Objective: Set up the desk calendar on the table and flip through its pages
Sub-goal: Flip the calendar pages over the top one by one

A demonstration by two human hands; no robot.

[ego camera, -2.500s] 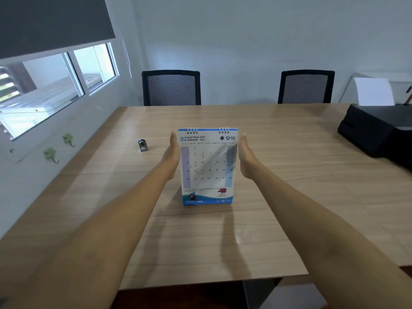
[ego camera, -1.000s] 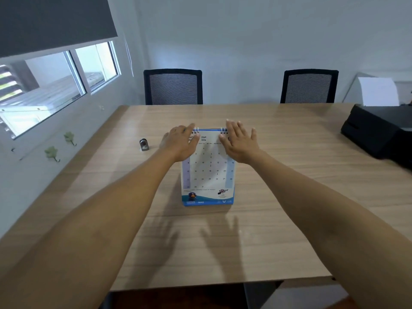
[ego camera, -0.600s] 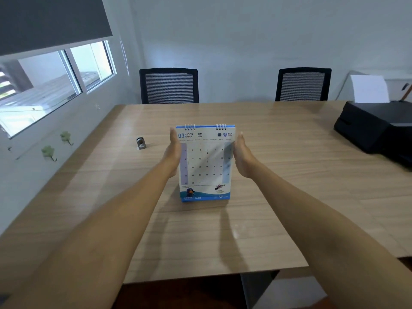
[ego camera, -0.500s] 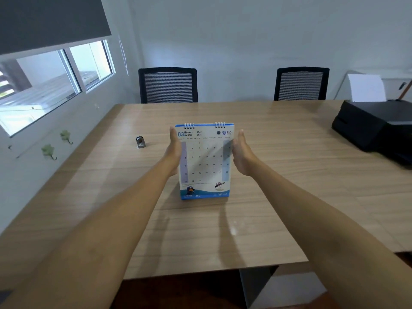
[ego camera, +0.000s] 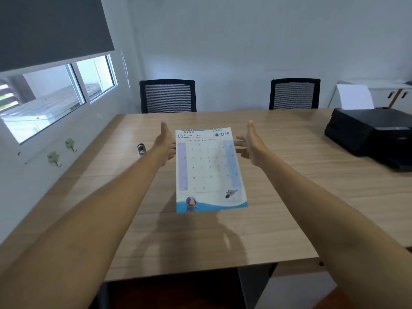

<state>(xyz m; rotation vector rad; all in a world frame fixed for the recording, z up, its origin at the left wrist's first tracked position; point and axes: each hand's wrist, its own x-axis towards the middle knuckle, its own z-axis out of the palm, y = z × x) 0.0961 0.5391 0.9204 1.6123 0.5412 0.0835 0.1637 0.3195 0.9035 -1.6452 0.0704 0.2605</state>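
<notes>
The desk calendar stands in the middle of the wooden table, showing its white and blue March page. The page is blurred and its lower edge hangs out toward me, off the tabletop. My left hand is held flat, palm inward, beside the calendar's upper left edge, with its fingertips close to the edge. My right hand is spread a little to the right of the upper right edge, apart from it. Neither hand grips anything that I can see.
A small dark metal object lies on the table left of my left hand. A black printer sits at the right end. Two black mesh chairs stand behind the far edge. A window wall borders the left side.
Both hands have come off the calendar's sides and moved outward. The March page has swung out toward me at its bottom.
</notes>
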